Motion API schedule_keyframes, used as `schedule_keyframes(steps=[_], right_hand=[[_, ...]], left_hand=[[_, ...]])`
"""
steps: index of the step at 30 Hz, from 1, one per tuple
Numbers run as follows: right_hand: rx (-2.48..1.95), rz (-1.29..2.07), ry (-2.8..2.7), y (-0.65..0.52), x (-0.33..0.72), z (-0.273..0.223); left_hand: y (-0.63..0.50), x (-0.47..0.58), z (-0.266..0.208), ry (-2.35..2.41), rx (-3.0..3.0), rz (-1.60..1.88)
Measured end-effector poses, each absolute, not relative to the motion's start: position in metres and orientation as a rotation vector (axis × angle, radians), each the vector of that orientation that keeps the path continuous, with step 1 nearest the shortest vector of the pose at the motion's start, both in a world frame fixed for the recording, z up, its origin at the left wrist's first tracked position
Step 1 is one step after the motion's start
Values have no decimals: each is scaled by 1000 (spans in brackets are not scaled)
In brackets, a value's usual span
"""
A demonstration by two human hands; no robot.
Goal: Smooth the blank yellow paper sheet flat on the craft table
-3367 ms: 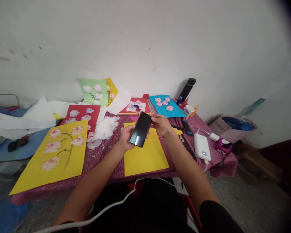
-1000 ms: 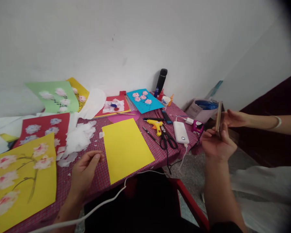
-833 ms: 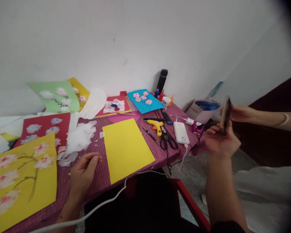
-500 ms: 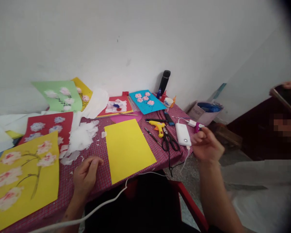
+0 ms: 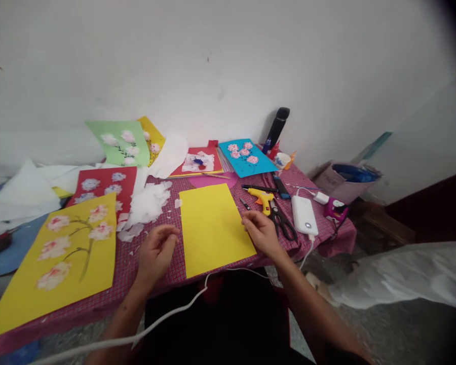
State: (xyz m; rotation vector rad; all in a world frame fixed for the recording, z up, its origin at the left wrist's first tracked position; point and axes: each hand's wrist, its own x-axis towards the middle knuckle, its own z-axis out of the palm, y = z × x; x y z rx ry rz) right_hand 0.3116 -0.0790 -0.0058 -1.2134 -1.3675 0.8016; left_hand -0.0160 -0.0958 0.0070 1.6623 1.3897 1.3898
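With both hands loosely open, left hand (image 5: 156, 252) off the blank yellow sheet (image 5: 214, 228), right hand (image 5: 261, 234) touching its right edge: risk of skewing it, or knocking nearby scissors (image 5: 283, 223) off the tabletop (image 5: 329, 238).

A low table (image 5: 327, 242) covered in a red checked cloth stands against a white wall. A blank yellow sheet (image 5: 213, 228) lies at the middle of the front edge. At the left front corner sits a large yellow sheet with paper flowers (image 5: 57, 258), a red flowered sheet (image 5: 102, 183) behind it. White tissue scraps (image 5: 146, 205) lie between them. Toward the right edge lie a yellow glue gun (image 5: 262, 197), black scissors (image 5: 283, 223) and a white power bank (image 5: 304, 215). A blue flowered sheet (image 5: 247, 158) and a black bottle (image 5: 278, 126) sit by the back edge.
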Motion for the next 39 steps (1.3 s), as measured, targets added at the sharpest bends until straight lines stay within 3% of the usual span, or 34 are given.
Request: schedule_keyframes(steps=[10, 17, 32, 39], right_hand=[[-1351, 486, -1591, -68, 312, -29], [-1336, 418, -1709, -74, 313, -28], [-1339, 386, -1727, -85, 319, -20], [-1359, 459, -1673, -84, 320, -23]], left_hand=[[-41, -3, 25, 1320, 2360, 921], [-24, -11, 4, 1367, 2454, 1102], [-23, -22, 6, 1780, 2323, 1063], [13, -16, 26, 2031, 2523, 519]])
